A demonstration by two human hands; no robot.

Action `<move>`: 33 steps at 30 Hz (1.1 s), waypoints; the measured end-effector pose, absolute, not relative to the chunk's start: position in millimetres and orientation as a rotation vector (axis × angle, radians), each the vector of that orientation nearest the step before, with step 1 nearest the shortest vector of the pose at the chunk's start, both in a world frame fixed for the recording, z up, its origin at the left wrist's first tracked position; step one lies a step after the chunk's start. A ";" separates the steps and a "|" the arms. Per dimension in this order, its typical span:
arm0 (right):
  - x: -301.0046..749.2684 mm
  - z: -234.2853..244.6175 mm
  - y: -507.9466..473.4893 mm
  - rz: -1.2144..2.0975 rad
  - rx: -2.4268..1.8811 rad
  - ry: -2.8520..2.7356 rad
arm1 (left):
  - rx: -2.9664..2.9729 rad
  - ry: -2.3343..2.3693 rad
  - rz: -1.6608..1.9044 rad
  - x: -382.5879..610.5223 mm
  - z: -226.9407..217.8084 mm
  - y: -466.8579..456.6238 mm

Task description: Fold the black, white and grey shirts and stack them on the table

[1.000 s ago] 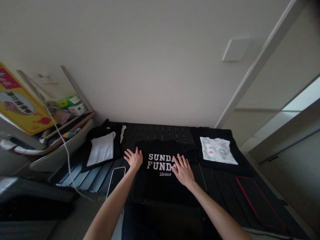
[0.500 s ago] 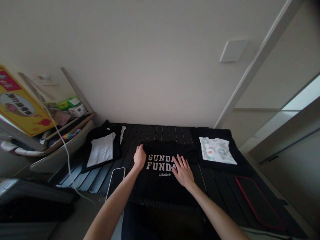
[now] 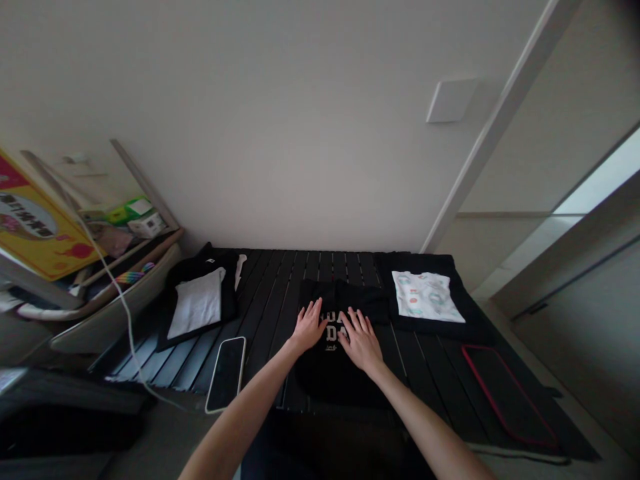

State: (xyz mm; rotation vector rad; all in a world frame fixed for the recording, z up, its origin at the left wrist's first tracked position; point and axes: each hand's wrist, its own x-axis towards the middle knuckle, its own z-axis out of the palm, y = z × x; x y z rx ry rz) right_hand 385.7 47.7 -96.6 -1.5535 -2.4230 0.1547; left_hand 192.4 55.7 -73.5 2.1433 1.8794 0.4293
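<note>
A black T-shirt lies on the dark slatted table, folded narrow, with only part of its white lettering showing between my hands. My left hand rests flat on the shirt with its fingers spread. My right hand lies flat beside it, also spread, its fingertips close to those of my left hand. Neither hand grips anything. A smartphone lies face up on the slats to the left of my left forearm.
Left of the shirt lies a folded black garment with a white panel. To the right lies a black garment with a white printed panel. A red-edged dark flat case sits front right. A white cable hangs beside a cluttered shelf.
The shirt's left side now lies folded inward, hiding much of the lettering. My left hand has moved right, nearer my right hand. The view has shifted slightly.
</note>
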 end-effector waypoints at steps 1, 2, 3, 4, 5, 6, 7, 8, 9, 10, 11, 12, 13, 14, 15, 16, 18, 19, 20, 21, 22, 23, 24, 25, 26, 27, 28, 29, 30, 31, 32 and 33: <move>385.8 -95.7 47.3 0.153 -1.554 -2.421 | 2.193 1.900 0.390 192.7 -78.1 48.7; 385.9 -94.9 47.2 0.154 -1.556 -2.420 | 2.229 1.926 0.362 193.3 -80.4 41.5; 386.0 -94.2 47.1 0.157 -1.558 -2.421 | 2.250 1.959 0.346 194.3 -80.3 34.1; 386.1 -93.8 47.2 0.159 -1.559 -2.424 | 2.256 2.000 0.335 195.9 -78.1 26.2; 386.2 -93.5 47.4 0.160 -1.559 -2.426 | 2.251 2.043 0.323 198.0 -73.9 17.9; 386.2 -93.6 47.6 0.160 -1.560 -2.427 | 2.243 2.083 0.306 200.5 -68.4 9.0; 386.2 -93.8 47.9 0.158 -1.559 -2.429 | 2.235 2.118 0.283 203.3 -61.8 -0.4; 386.1 -94.3 48.1 0.155 -1.556 -2.429 | 2.227 2.146 0.253 206.2 -54.7 -10.2; 386.0 -94.9 48.3 0.151 -1.554 -2.428 | 2.215 2.167 0.213 209.1 -47.4 -20.0; 385.9 -95.6 48.4 0.146 -1.552 -2.426 | 2.198 2.185 0.168 211.8 -40.4 -29.5; 385.9 -96.4 48.4 0.140 -1.550 -2.422 | 2.182 2.193 0.121 214.4 -33.8 -38.4; 385.9 -97.3 48.4 0.133 -1.547 -2.418 | 2.170 2.191 0.076 216.8 -28.1 -46.4; 385.9 -98.0 48.3 0.127 -1.544 -2.414 | 2.166 2.181 0.034 219.0 -23.3 -53.6; 386.0 -98.7 48.1 0.122 -1.543 -2.410 | 2.173 2.165 -0.001 221.0 -19.5 -59.8; 386.2 -99.3 48.0 0.120 -1.541 -2.409 | 2.188 2.151 -0.029 222.9 -16.9 -65.1; 386.3 -99.9 47.9 0.118 -1.540 -2.409 | 2.206 2.140 -0.050 224.7 -15.3 -69.9; 386.4 -100.6 47.9 0.114 -1.538 -2.410 | 2.235 2.132 -0.081 228.1 -14.7 -78.1; 386.3 -100.9 47.9 0.112 -1.537 -2.411 | 2.242 2.130 -0.094 229.6 -15.4 -81.9; 386.3 -101.1 48.0 0.108 -1.538 -2.410 | 2.246 2.125 -0.106 230.9 -16.5 -85.3; 386.2 -101.4 48.2 0.106 -1.538 -2.411 | 2.248 2.115 -0.118 231.7 -17.9 -88.6; 386.2 -101.7 48.3 0.104 -1.540 -2.411 | 2.253 2.100 -0.129 232.0 -19.6 -91.6; 386.2 -102.0 48.5 0.105 -1.542 -2.411 | 2.262 2.087 -0.135 231.5 -21.4 -94.4; 386.3 -102.3 48.7 0.107 -1.543 -2.413 | 2.275 2.081 -0.134 230.3 -23.2 -96.9; 386.4 -102.6 48.9 0.110 -1.545 -2.415 | 2.292 2.081 -0.124 228.5 -25.0 -99.1; 386.6 -103.0 49.1 0.112 -1.548 -2.415 | 2.307 2.087 -0.108 226.1 -26.4 -101.1; 386.9 -103.3 49.3 0.113 -1.550 -2.416 | 2.316 2.088 -0.099 223.5 -27.1 -102.8; 387.1 -103.6 49.4 0.113 -1.550 -2.416 | 2.316 2.080 -0.100 220.9 -27.0 -104.4; 387.2 -103.8 49.5 0.113 -1.550 -2.416 | 2.306 2.062 -0.116 218.6 -25.8 -105.7; 387.2 -103.8 49.5 0.112 -1.548 -2.417 | 2.291 2.033 -0.143 217.1 -23.4 -106.5; 387.1 -103.4 49.3 0.113 -1.543 -2.421 | 2.270 2.000 -0.172 216.4 -19.9 -106.8; 386.7 -102.7 48.8 0.113 -1.538 -2.426 | 2.250 1.971 -0.190 216.7 -15.8 -106.2; 386.3 -101.6 48.1 0.107 -1.540 -2.424 | 2.234 1.958 -0.180 217.8 -11.5 -104.6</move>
